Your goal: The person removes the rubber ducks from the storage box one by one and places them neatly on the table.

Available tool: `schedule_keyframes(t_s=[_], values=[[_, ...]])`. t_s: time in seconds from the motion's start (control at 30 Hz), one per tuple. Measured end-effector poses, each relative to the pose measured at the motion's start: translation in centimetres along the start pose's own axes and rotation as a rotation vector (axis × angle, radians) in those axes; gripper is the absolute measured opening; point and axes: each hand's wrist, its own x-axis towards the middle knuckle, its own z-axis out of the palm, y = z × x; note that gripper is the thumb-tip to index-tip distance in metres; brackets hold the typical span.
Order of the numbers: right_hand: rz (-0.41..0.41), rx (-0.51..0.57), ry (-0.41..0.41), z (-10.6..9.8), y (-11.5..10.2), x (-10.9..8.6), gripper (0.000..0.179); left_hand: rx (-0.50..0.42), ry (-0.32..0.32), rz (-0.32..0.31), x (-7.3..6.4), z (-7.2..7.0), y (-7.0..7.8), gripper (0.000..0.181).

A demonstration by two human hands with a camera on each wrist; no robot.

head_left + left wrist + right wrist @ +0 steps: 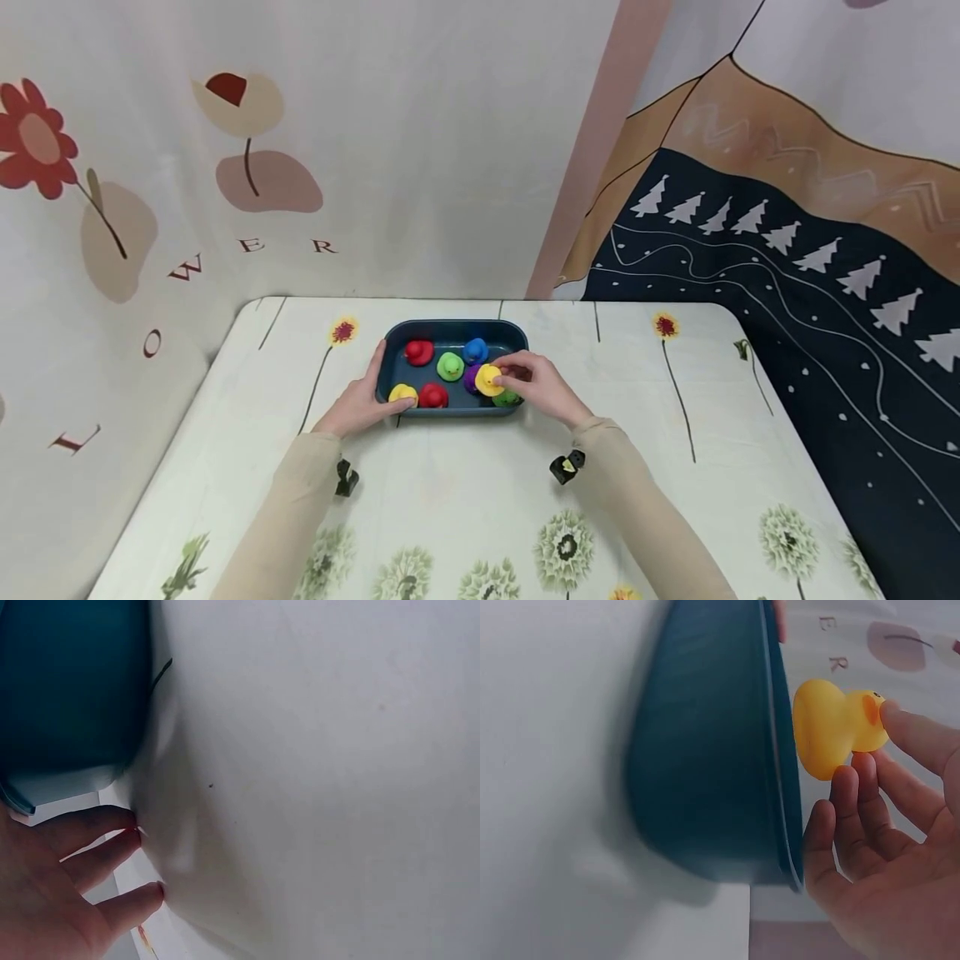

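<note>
A dark blue rectangular tray (pixel 465 414) lies on the table with several small rubber ducks in it. At its left end my left hand (pixel 366 408) rests against the side, thumb along the near rim; in the left wrist view its fingers (pixel 135 900) are stretched out, tips at the tablecloth. My right hand (pixel 546 390) pinches a yellow rubber duck (pixel 825 731) between thumb and fingertips, just above the rim in the right wrist view. Inside are red ducks (pixel 432 396), a green duck (pixel 450 367), a blue duck (pixel 476 351) and another yellow duck (pixel 402 394). A purple duck (pixel 470 379) is partly hidden.
The table wears a white flowered cloth (pixel 465 483). Behind it hangs a pale printed curtain (pixel 420 208), with a dark tree-patterned section (pixel 750 250) on the right. A small black device (pixel 567 467) sits at the right wrist and another (pixel 347 478) at the left.
</note>
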Motion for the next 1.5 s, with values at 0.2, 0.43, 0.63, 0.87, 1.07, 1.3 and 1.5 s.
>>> schedule_keyframes(t_s=[0.2,0.43,0.63,0.87,1.07,1.3,1.5], values=[[0.029,0.014,0.048,-1.5,0.4,-1.0,0.029,0.0,0.0,0.008,-0.1,0.1,0.0,0.116],[0.06,-0.003,0.102,-3.3,1.4,-1.8,0.032,0.004,-0.002,0.003,0.1,0.1,-0.1,0.116],[0.083,-0.012,0.147,-4.9,2.2,-2.0,0.032,0.008,-0.008,0.008,0.3,0.2,-0.1,0.117],[0.118,-0.027,0.178,-6.3,3.1,-2.0,0.033,0.004,-0.007,0.005,0.2,0.0,-0.1,0.117],[0.139,-0.047,0.204,-7.0,4.0,-2.0,0.033,0.003,-0.01,-0.002,0.0,-0.1,0.0,0.117],[0.144,-0.109,0.229,-8.0,5.4,-1.6,0.032,-0.001,-0.004,0.009,0.1,-0.1,0.0,0.116],[0.201,-0.126,0.209,-8.7,7.0,-1.4,0.034,0.002,-0.002,0.027,0.1,0.0,-0.1,0.114]])
